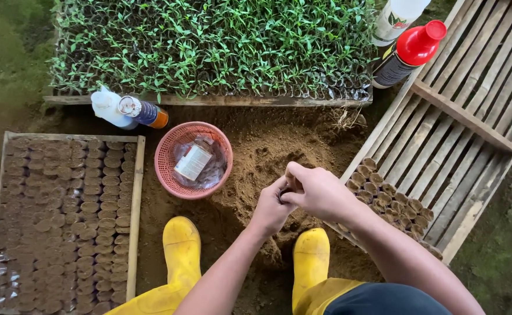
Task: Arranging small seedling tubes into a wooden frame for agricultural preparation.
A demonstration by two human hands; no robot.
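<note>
Both hands meet over the soil heap [267, 157], just above the yellow boots [181, 245]. The left hand [272, 207] and the right hand [317, 189] are pressed together around a small dark pot [283, 194]; the fingers hide most of it, so I cannot tell which way its long axis runs.

At 9 o'clock from the hands sits a pink basket [165, 153] with a packet inside. At 3 o'clock lies a bamboo rack [460, 116] with a few filled pots [384, 198] at its near edge. At 12 o'clock is a seedling tray [209, 46]. Open soil lies between basket and rack.
</note>
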